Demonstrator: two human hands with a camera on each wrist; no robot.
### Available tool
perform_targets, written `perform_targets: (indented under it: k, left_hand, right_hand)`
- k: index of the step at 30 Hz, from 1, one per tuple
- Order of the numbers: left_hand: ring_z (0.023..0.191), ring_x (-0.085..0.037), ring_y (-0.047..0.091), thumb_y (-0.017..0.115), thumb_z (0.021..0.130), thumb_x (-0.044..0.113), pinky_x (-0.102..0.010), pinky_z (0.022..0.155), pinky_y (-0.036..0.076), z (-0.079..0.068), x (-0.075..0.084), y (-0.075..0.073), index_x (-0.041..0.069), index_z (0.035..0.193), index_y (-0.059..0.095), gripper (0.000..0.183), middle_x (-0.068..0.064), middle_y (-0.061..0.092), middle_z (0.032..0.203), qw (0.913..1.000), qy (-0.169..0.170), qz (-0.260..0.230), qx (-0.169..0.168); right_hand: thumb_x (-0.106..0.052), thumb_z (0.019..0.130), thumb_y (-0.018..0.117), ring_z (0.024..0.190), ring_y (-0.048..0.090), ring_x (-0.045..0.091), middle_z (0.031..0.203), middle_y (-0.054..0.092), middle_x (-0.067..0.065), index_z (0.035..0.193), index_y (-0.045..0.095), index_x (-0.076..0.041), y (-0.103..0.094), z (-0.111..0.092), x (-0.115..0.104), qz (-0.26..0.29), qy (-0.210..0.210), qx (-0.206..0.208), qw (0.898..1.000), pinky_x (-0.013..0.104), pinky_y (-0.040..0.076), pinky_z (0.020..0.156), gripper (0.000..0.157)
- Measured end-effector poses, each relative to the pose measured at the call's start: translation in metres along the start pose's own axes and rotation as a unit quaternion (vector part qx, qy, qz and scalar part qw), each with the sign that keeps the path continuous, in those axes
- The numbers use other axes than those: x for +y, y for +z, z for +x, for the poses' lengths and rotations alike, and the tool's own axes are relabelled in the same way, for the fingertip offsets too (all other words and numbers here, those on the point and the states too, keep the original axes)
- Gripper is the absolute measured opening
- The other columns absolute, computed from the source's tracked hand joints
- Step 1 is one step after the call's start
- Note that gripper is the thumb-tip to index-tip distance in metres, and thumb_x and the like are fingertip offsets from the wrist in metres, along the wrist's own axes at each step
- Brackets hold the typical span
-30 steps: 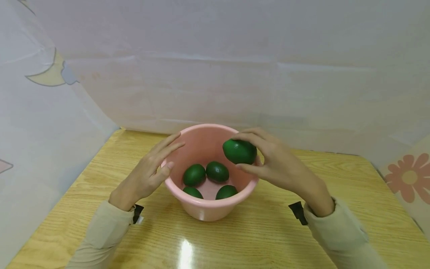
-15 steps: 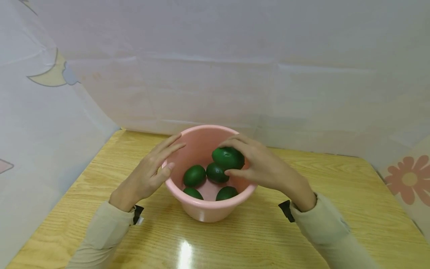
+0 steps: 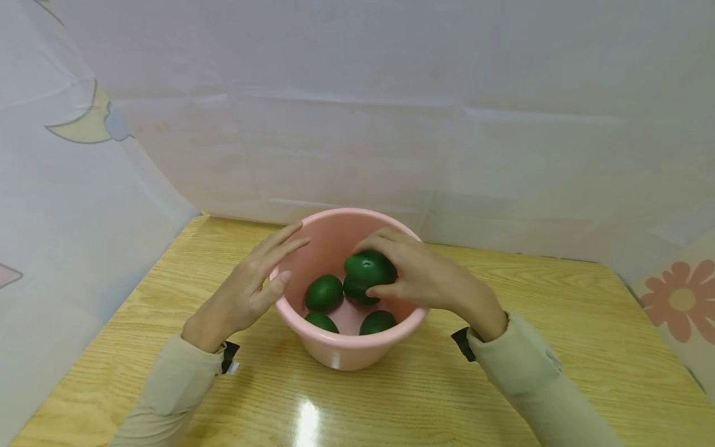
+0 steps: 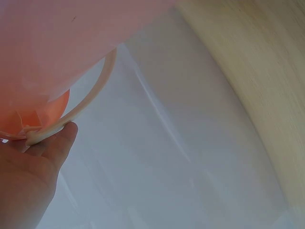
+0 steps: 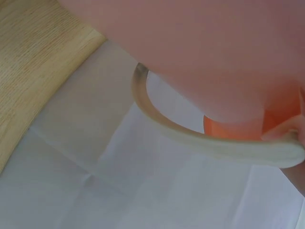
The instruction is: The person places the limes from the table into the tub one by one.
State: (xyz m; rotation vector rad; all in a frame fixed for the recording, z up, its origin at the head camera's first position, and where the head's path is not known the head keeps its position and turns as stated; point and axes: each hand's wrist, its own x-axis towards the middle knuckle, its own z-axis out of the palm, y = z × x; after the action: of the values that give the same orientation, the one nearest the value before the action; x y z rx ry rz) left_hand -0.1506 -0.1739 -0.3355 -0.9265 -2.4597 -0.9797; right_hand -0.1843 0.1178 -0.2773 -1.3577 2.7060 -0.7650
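In the head view a pink bucket [image 3: 335, 354] stands on the wooden table. My right hand [image 3: 419, 273] reaches over its right rim and grips a dark green avocado [image 3: 370, 267] inside it. Below the held fruit, another avocado [image 3: 357, 293] is partly covered. An avocado [image 3: 324, 293] lies at its left, and two more, an avocado [image 3: 321, 321] and an avocado [image 3: 378, 322], are partly cut off by the front rim. My left hand [image 3: 242, 285] rests at the left rim, fingers fairly straight. The right wrist view shows only a sliver of my right hand [image 5: 295, 179].
A pale bucket handle [image 4: 90, 98] curves beside the left fingers, and the same handle [image 5: 200, 143] crosses the right wrist view. Wood-grain table [image 3: 503, 385] surrounds the bucket. A printed white sheet [image 3: 357, 124] hangs close behind the table.
My right hand has carried the avocado leftward and down, from above the right rim to inside the bucket over the other fruit. My left hand has stayed in place.
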Motion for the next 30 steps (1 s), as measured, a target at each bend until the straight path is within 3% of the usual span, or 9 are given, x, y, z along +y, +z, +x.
perform_targets:
  k: [14,20,24,30]
  left_hand:
    - [0.149,-0.030,0.030,0.046,0.097,0.018,-0.060,0.113,0.031,0.0000,0.0018,-0.0009,0.009,0.146,0.048,0.050,-0.008,0.030,0.162,1.0000,0.003,0.002,0.001]
    - [0.149,-0.028,0.030,0.044,0.096,0.017,-0.062,0.113,0.031,0.0006,0.0003,0.0014,0.009,0.146,0.049,0.051,-0.006,0.031,0.162,1.0000,0.001,-0.002,0.008]
    - [0.149,-0.029,0.030,0.044,0.096,0.018,-0.062,0.113,0.031,0.0003,0.0001,0.0019,0.009,0.146,0.048,0.051,-0.006,0.030,0.162,1.0000,-0.002,0.000,0.006]
    - [0.149,-0.028,0.029,0.044,0.096,0.019,-0.062,0.113,0.031,0.0001,-0.0003,0.0021,0.008,0.146,0.049,0.050,-0.006,0.030,0.162,1.0000,-0.003,-0.004,0.005]
  right_hand:
    - [-0.015,0.075,0.084,0.110,0.056,0.018,0.117,0.060,0.001,0.117,0.061,-0.012,0.0050,0.0103,-0.0016,-0.035,0.040,-0.073,0.996,0.036,0.045,0.102,0.049]
    - [-0.017,0.077,0.084,0.112,0.057,0.019,0.119,0.061,0.000,0.119,0.061,-0.013,0.0039,0.0085,-0.0033,-0.037,0.047,-0.093,0.994,0.037,0.046,0.101,0.047]
    - [-0.019,0.081,0.081,0.117,0.058,0.021,0.123,0.063,0.001,0.123,0.061,-0.012,0.0035,0.0069,-0.0035,-0.041,0.037,-0.083,0.995,0.040,0.045,0.104,0.046]
    - [-0.023,0.088,0.075,0.122,0.056,0.020,0.124,0.063,0.001,0.124,0.062,-0.010,0.0028,0.0026,-0.0033,-0.038,0.027,-0.025,0.999,0.040,0.045,0.107,0.041]
